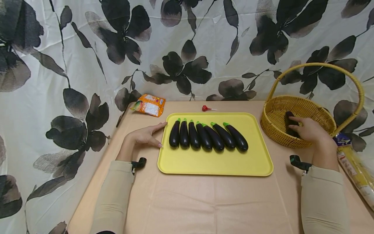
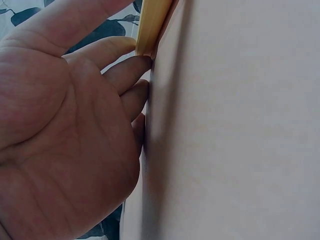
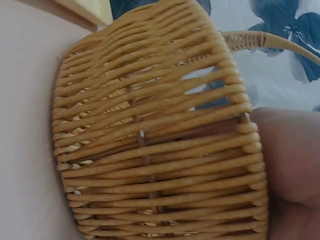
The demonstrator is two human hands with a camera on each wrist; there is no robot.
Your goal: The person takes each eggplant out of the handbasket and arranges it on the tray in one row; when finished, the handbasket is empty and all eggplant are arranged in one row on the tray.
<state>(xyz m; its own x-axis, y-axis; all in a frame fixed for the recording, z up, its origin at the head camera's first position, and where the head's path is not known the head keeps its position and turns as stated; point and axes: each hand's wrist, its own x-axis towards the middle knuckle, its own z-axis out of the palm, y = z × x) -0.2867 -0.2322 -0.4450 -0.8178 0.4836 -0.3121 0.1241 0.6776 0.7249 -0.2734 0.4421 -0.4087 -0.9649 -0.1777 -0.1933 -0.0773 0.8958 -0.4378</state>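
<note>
Several dark purple eggplants (image 1: 205, 138) with green tips lie side by side on a yellow tray (image 1: 216, 164). At the tray's left rim, my left hand (image 1: 144, 135) has its fingers extended, with the fingertips right at the edge. The left wrist view shows the palm (image 2: 65, 130) and the fingers reaching the tray's side. My right hand (image 1: 311, 130) reaches into a wicker basket (image 1: 280, 135) and grips a dark eggplant (image 1: 289, 120), its fingers partly covering it. From the right wrist, the woven basket wall (image 3: 160, 140) hides the fingers.
An orange snack packet (image 1: 150, 104) lies at the back left of the table, and a red lollipop (image 1: 208, 108) sits behind the tray. A long yellow package (image 1: 356, 175) lies at the right edge. The basket's tall handle (image 1: 321, 64) arches above its opening.
</note>
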